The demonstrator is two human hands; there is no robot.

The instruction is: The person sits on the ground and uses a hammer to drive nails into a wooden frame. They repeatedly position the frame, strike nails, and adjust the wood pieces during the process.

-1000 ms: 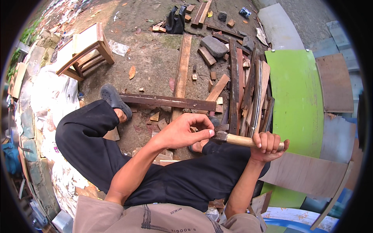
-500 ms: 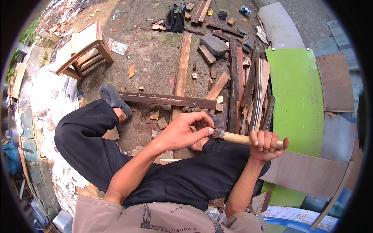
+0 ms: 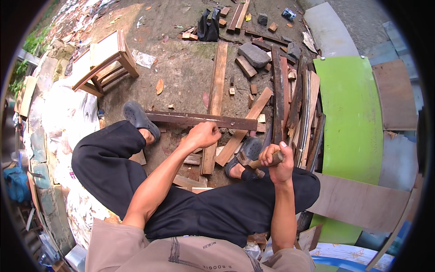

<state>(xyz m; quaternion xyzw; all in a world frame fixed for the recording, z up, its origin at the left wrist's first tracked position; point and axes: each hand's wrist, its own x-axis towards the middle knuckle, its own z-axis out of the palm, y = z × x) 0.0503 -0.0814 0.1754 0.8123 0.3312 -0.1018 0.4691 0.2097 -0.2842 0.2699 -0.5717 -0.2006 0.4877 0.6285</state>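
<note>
My right hand (image 3: 277, 162) is wrapped round the wooden handle of a hammer (image 3: 245, 159), whose head points down and left above my right shoe. Close to the dark brown plank (image 3: 186, 119) is my left hand (image 3: 205, 135), with its fingers curled together; whatever they may hold is hidden. That plank lies crosswise over a lighter wooden board (image 3: 218, 75) on the ground. One end of it is by my left shoe (image 3: 138, 119). A slanting wooden piece (image 3: 235, 146) rests to the right of the board.
A small wooden stool (image 3: 108, 61) stands at the far left. Long timber strips (image 3: 290, 99) are piled on the right, beside a green panel (image 3: 349, 118). A grey stone (image 3: 253, 54), a black bag (image 3: 208, 26) and several wood offcuts lie farther off.
My left hand has left the hammer head and moved left and forward to the dark plank. My right hand has shifted left, turning the hammer so its head tilts down.
</note>
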